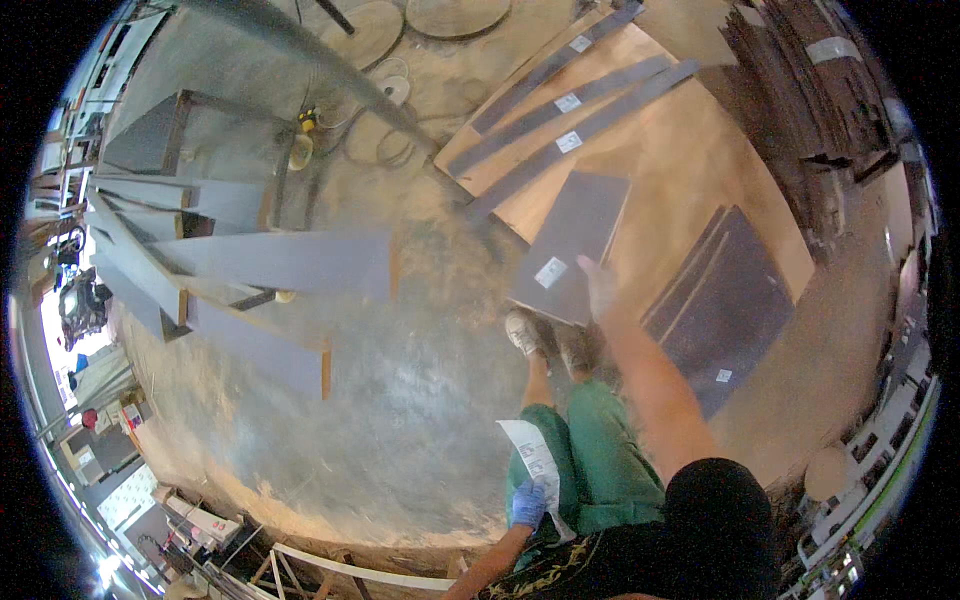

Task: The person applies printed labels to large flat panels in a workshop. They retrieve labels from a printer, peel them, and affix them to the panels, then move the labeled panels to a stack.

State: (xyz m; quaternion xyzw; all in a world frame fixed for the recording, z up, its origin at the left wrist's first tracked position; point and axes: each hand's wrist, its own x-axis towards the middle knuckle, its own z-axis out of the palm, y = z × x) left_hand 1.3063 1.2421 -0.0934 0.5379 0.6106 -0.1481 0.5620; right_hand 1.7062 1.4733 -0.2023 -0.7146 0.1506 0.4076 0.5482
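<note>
Plainly, the grey boards on my left lie on the floor, well apart from me. My gloved left hand pinches a strip of stickers by my green trousers, probably to keep it handy. A grey panel overlaps the brown sheet, likely for support; my right hand meets its edge, its closure too blurred to tell. Rightmost, darker panels sit stacked.

The person is wearing a black short-sleeved top bearing a gold pattern, and green legwear ending above a pale shoe. A light-blue glove is covering the left hand; blur is obscuring the right hand's covering.
</note>
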